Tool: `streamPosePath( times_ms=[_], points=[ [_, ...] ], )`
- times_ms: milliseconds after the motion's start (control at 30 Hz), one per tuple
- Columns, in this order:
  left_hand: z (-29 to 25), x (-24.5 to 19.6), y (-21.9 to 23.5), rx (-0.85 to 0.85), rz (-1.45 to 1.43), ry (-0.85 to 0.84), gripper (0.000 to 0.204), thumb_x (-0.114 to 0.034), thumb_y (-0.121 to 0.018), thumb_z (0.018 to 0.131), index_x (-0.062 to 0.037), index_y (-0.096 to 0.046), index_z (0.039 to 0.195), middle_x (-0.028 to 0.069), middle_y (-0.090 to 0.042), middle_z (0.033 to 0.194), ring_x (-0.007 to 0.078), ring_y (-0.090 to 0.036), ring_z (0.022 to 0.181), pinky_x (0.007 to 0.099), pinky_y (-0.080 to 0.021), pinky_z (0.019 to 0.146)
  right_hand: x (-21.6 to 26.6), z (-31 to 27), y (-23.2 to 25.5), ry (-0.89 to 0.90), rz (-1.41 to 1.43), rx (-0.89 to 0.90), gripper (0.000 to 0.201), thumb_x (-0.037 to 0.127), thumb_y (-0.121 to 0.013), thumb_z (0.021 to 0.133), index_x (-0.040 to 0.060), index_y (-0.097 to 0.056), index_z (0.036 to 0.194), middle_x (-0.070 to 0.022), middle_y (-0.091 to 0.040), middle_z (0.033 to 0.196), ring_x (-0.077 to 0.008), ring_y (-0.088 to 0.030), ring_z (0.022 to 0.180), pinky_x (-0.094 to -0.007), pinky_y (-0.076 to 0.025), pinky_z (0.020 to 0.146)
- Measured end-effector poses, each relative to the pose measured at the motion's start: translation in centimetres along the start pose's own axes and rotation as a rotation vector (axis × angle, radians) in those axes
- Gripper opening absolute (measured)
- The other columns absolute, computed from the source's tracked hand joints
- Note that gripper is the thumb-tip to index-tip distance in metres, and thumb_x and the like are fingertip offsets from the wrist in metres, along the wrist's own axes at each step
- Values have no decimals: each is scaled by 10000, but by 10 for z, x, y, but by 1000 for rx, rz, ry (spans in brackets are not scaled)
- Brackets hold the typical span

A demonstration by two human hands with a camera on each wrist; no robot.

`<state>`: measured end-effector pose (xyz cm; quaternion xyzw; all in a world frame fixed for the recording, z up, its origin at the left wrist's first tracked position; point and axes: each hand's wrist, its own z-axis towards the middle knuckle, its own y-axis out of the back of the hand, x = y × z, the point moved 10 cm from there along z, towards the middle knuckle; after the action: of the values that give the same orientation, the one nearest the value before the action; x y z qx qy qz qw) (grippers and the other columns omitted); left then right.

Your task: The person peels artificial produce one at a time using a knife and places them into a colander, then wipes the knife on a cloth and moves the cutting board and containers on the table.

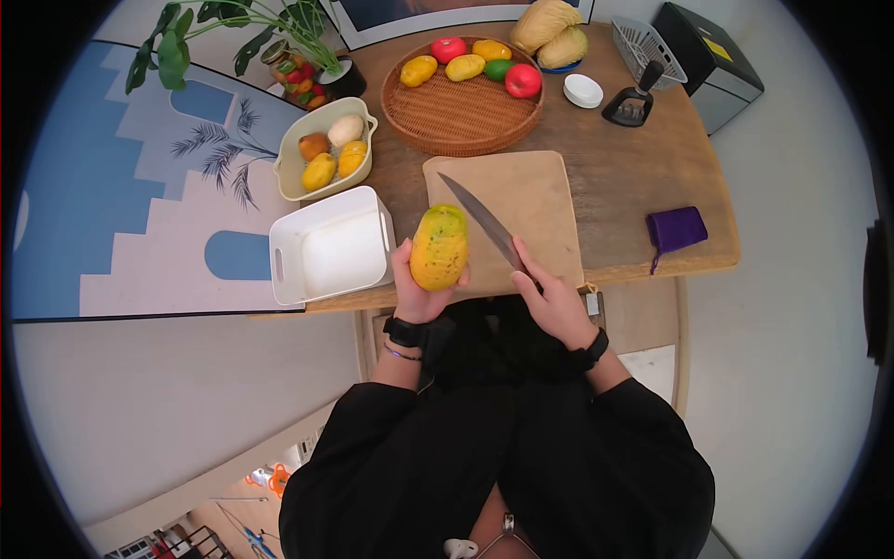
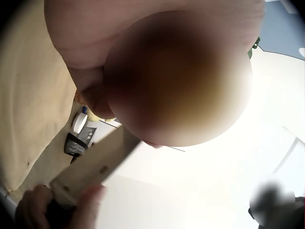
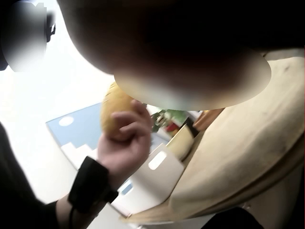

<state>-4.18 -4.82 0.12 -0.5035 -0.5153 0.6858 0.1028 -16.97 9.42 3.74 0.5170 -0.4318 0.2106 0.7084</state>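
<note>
My left hand (image 1: pixel 421 291) grips a yellow-green mango-like fruit (image 1: pixel 440 248), held upright above the near left edge of the cutting board (image 1: pixel 526 200). In the right wrist view the fingers of my left hand (image 3: pixel 126 148) curl round the yellow fruit (image 3: pixel 113 107). My right hand (image 1: pixel 557 306) holds a large knife (image 1: pixel 480 214) by its handle, the blade slanting up and left over the board, apart from the fruit. The left wrist view shows the knife blade (image 2: pixel 95 162) below the blurred fruit, with part of my right hand (image 2: pixel 86 207).
A white bin (image 1: pixel 331 247) stands left of the board, a cream basket of fruit (image 1: pixel 282 172) behind it. Farther back are a round wicker tray (image 1: pixel 447 126), a white lid (image 1: pixel 583 90), a black utensil (image 1: pixel 629 110) and a grey basket (image 1: pixel 643 51). A purple pouch (image 1: pixel 677 230) lies right.
</note>
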Motion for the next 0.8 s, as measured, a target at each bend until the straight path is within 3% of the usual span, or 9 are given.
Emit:
streamPosePath(
  times_ms=[67,167,233,267,367,500,600,733,800],
  points=[
    [0,3,-12,65,-82,63,677,-608,-337,1025,-40,-626,1255,174,-674,1095,288,-632,813,393,-496,680,-24,0,-12,-174,-25,68,611,227,-659,1001,179,-443,1570,-163,-747,1013,-357,-725,831,-368,-564,784],
    [2,7,-10,127,-85,72,664,-605,-348,1022,-47,-622,1254,179,-678,1092,290,-634,810,385,-498,649,13,-12,1,169,207,-121,607,251,-647,1008,188,-437,1575,-175,-744,1056,-372,-722,867,-367,-561,808],
    [2,10,-10,93,-172,71,660,-602,-350,1021,-46,-618,1255,181,-678,1078,291,-635,791,380,-496,631,6,-16,-21,-40,162,189,598,126,-587,1029,56,-377,1584,-151,-604,1460,-325,-643,1261,-325,-462,1063],
    [1,12,-8,52,-258,69,656,-599,-353,1020,-45,-615,1256,183,-679,1065,292,-636,771,375,-494,614,6,-12,-19,-23,165,162,573,129,-558,1045,63,-379,1585,-149,-605,1462,-313,-612,1313,-321,-441,1089],
    [1,18,7,-35,-253,87,637,-592,-359,1019,-57,-612,1254,183,-677,1038,280,-627,762,367,-483,590,-14,-8,4,55,114,-32,583,264,-576,1049,165,-385,1591,-206,-669,1320,-384,-661,1185,-386,-519,997],
    [-1,21,19,-25,-172,141,599,-585,-377,1013,-86,-623,1236,174,-676,1011,263,-591,748,356,-464,604,-68,-33,52,-91,93,-125,539,299,-536,1069,140,-413,1569,-201,-659,1341,-401,-630,1227,-401,-498,1030],
    [1,32,43,-186,-154,163,586,-582,-387,1014,-89,-628,1221,174,-676,996,265,-572,705,364,-452,630,-118,-66,94,-458,40,-119,527,356,-532,1065,117,-469,1530,-187,-669,1341,-415,-641,1206,-393,-503,1015],
    [-2,48,53,-223,-131,223,583,-579,-397,1015,-77,-606,1224,155,-650,1025,244,-533,674,370,-435,644,-157,-114,148,-535,-69,-228,495,349,-535,1059,157,-501,1514,-204,-702,1245,-438,-686,1061,-430,-545,882],
    [0,52,51,-226,-88,236,565,-568,-393,1023,-81,-618,1199,161,-652,1007,245,-532,675,369,-434,646,-177,-137,175,-868,-100,-213,442,314,-552,1054,141,-562,1461,-166,-752,1058,-395,-722,886,-436,-550,757]
  ],
)
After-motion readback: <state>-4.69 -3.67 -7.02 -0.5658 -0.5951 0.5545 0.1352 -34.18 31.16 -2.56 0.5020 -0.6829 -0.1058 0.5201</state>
